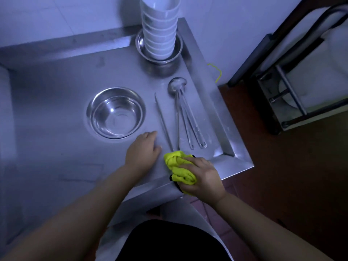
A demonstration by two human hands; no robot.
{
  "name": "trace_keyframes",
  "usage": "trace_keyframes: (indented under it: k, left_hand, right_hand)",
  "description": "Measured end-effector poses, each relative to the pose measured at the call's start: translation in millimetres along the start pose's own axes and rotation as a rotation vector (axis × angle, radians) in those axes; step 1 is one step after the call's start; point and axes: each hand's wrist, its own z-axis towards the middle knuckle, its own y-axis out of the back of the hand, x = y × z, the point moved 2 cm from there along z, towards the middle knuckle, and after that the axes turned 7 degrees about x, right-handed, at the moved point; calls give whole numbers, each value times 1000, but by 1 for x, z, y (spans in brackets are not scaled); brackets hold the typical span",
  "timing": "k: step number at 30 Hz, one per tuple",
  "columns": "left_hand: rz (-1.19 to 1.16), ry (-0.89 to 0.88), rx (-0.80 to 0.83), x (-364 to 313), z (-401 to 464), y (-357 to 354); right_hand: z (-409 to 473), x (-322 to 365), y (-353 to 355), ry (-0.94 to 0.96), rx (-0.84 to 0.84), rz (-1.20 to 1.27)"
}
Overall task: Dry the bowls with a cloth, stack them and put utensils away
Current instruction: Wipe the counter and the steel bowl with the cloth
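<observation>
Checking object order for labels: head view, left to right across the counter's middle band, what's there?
steel bowl → tongs → ladle → raised counter edge. Nearer the camera: left hand flat on the counter, then right hand gripping the yellow cloth.

1. I am standing in a working kitchen, at a stainless steel counter with a raised rim, filling the left and centre of the frame.
2. At top centre, a tall stack of white bowls sits in a metal basin.
3. Mid-frame lie a steel bowl and long-handled ladles.
4. The wall across the top is pale tile.
5. At upper right stands a metal-framed stove stand.
</observation>
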Motion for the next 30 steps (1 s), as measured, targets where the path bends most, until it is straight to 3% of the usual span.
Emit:
trace_keyframes:
  k: [5,10,14,19,22,30]
  left_hand:
    - [-169,290,-20,-34,52,-8]
    - [-206,337,-31,-18,50,-2]
    - [-173,401,-135,24,16,18]
    - [-164,505,-262,95,-35,43]
    - [-152,603,-302,136,-59,54]
    - [-103,672,-292,213,-105,69]
  right_hand:
    - [7,-23,29,-30,-85,56]
    - [24,-17,16,-10,-15,102]
    - [43,3,-16,23,12,37]
    - [82,22,-73,9,380,-279]
    - [123,21,-80,-63,494,-338]
    - [243,20,-67,-260,469,-284]
